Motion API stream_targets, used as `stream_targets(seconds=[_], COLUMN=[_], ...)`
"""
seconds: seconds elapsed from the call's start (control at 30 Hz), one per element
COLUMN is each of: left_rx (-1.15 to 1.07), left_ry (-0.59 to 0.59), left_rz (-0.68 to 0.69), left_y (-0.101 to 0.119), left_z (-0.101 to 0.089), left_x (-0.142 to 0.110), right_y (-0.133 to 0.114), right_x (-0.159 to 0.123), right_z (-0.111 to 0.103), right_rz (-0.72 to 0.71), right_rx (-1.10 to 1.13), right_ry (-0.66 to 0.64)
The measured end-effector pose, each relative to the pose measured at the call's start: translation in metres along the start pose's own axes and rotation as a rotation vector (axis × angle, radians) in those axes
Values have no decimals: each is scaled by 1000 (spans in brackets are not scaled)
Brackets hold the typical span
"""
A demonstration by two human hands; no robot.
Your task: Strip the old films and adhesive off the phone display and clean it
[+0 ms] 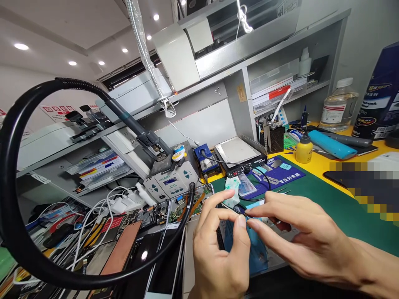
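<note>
My left hand point(220, 249) is low in the middle, with thumb and forefinger pinched near a small dark part point(238, 209). My right hand point(299, 236) comes in from the right, and its fingertips are pressed together on the same small dark thing. What the part is I cannot make out. Under both hands lies a blue cloth or pouch point(255, 253) on the green mat point(336, 207). A thin black cable point(262, 178) runs from near the fingertips towards the back.
A thick black hose point(18, 232) loops across the left. Behind it stand a soldering station point(171, 178), a hot plate point(240, 155), a tool holder point(274, 137) and a yellow bottle point(304, 147). Opened phones and circuit boards point(149, 220) lie at left, with tangled white cables point(93, 216).
</note>
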State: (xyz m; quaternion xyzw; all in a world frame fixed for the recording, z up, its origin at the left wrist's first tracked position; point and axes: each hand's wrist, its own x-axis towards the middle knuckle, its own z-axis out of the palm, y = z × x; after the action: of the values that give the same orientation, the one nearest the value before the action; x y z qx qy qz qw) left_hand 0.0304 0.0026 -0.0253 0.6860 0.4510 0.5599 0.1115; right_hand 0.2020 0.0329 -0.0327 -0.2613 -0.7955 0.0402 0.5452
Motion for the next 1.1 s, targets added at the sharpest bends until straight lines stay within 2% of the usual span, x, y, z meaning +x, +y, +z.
stream_targets(seconds=[0.13,0.3,0.6,0.83,1.1], left_rx=[0,36,4,-43,-65], left_ry=[-18,25,102,109,162], left_rz=[9,24,-177,-192,-193], left_y=[-1,-6,-2,-5,-4], left_z=[1,5,9,8,9], left_x=[0,-3,-5,-6,-3], right_y=[2,4,7,8,10], right_x=[1,-4,-8,-10,-11], right_z=[2,5,6,8,10], right_rz=[-50,-85,-155,-182,-221], right_rx=[-8,-97,-158,-205,-180], right_ry=[27,58,-24,-41,17])
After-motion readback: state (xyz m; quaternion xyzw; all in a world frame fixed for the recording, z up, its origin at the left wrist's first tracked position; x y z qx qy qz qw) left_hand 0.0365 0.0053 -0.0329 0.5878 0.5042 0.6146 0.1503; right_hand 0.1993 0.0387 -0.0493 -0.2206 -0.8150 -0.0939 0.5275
